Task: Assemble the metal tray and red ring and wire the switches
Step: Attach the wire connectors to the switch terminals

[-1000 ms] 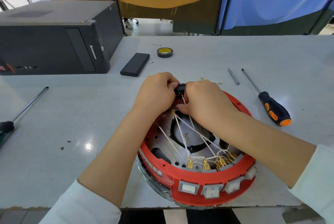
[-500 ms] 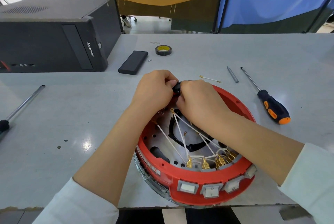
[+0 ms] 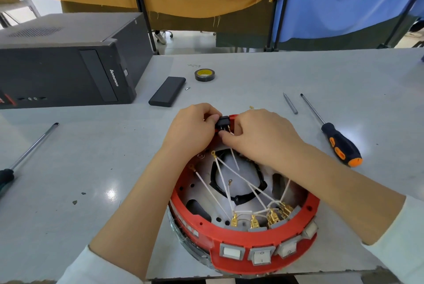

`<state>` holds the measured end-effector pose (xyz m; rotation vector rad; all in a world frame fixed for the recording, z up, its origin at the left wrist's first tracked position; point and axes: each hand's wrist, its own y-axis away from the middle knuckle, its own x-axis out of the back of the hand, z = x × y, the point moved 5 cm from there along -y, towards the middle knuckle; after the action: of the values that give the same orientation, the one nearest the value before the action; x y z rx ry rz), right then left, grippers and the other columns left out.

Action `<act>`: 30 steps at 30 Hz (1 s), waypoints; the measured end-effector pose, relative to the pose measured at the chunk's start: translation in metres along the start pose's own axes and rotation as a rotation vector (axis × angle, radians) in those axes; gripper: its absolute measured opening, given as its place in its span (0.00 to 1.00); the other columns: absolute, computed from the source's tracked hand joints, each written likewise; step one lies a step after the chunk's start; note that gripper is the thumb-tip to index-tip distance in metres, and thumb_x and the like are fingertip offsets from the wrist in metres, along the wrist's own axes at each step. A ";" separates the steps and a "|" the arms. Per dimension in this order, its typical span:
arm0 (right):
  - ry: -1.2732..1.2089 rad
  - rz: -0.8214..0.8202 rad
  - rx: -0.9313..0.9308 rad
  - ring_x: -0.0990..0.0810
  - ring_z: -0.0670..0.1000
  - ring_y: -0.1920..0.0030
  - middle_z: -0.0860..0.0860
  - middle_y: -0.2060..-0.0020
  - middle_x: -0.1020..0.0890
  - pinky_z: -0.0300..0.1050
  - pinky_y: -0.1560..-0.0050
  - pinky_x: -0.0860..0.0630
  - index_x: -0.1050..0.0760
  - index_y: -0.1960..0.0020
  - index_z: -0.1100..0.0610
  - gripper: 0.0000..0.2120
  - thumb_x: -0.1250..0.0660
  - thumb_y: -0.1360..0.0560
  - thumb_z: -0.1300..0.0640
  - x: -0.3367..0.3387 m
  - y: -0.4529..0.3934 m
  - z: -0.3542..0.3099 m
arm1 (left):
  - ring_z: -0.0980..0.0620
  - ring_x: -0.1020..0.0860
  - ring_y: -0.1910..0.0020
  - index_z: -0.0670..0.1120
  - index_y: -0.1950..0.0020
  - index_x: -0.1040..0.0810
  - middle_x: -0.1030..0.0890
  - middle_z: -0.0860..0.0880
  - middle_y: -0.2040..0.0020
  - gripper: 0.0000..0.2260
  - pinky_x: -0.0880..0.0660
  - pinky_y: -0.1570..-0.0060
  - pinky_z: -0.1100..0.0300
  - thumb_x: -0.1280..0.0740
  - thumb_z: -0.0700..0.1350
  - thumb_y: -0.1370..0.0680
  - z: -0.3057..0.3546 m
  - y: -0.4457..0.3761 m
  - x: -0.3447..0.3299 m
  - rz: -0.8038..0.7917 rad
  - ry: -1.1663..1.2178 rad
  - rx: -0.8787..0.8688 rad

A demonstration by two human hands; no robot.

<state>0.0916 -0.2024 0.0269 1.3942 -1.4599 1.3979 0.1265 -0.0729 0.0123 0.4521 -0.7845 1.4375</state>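
A: Where does the assembly lie?

B: The red ring (image 3: 243,243) sits at lower centre of the frame on the grey table (image 3: 91,169), seated over the metal tray (image 3: 202,196). Four rocker switches (image 3: 261,257) line its near wall; white wires (image 3: 220,182) with gold terminals (image 3: 254,221) cross the interior.

A: And the hands?

B: Both meet at the ring's far rim, centre frame. The left hand (image 3: 192,132) has curled fingers pinching a small black switch (image 3: 223,122). The right hand (image 3: 259,136) has curled fingers pressed together against that switch's underside; whether they pinch a wire cannot be told.

A: Other items?

B: An orange-and-black screwdriver (image 3: 339,143) lies at right, a loose metal shaft (image 3: 290,103) just beside it. Upper centre holds a tape roll (image 3: 204,75) and a flat black case (image 3: 167,94); upper left, a computer tower (image 3: 64,63).
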 end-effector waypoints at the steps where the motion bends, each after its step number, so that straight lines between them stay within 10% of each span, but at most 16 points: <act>1: -0.071 0.019 -0.035 0.26 0.51 0.69 0.49 0.72 0.25 0.42 0.72 0.38 0.30 0.69 0.54 0.20 0.39 0.26 0.41 0.005 -0.003 0.008 | 0.54 0.23 0.52 0.54 0.54 0.20 0.17 0.54 0.52 0.07 0.32 0.60 0.64 0.36 0.45 0.21 0.000 0.000 0.001 -0.009 0.010 -0.002; 5: -0.401 0.207 -0.172 0.22 0.52 0.65 0.49 0.70 0.20 0.47 0.61 0.26 0.26 0.65 0.55 0.13 0.37 0.25 0.50 0.019 -0.025 0.058 | 0.58 0.23 0.52 0.56 0.52 0.19 0.19 0.58 0.53 0.05 0.33 0.59 0.71 0.33 0.47 0.23 -0.001 0.002 0.002 -0.036 0.048 0.010; 11: -0.260 -0.145 -0.252 0.23 0.55 0.44 0.54 0.46 0.20 0.48 0.42 0.27 0.21 0.46 0.57 0.10 0.35 0.26 0.61 -0.032 -0.070 0.109 | 0.61 0.23 0.54 0.58 0.53 0.21 0.21 0.64 0.58 0.05 0.34 0.59 0.74 0.33 0.47 0.22 0.000 0.005 0.002 -0.041 0.063 0.009; 17: -0.044 -0.166 -0.235 0.24 0.60 0.58 0.57 0.61 0.23 0.44 0.63 0.29 0.24 0.64 0.59 0.08 0.40 0.31 0.67 -0.048 -0.084 0.112 | 0.60 0.21 0.52 0.58 0.51 0.20 0.19 0.63 0.56 0.07 0.30 0.55 0.72 0.34 0.45 0.22 -0.003 0.003 0.000 -0.062 0.124 0.016; 30: -0.044 -0.124 -0.308 0.20 0.58 0.59 0.55 0.61 0.17 0.44 0.59 0.25 0.20 0.58 0.61 0.08 0.36 0.32 0.60 -0.035 -0.077 0.105 | 0.60 0.23 0.54 0.57 0.50 0.19 0.19 0.61 0.55 0.07 0.31 0.57 0.70 0.35 0.46 0.21 -0.003 0.002 0.000 -0.043 0.091 0.023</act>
<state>0.1936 -0.2834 -0.0087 1.2996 -1.5156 1.0225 0.1255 -0.0703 0.0103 0.4159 -0.6814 1.4184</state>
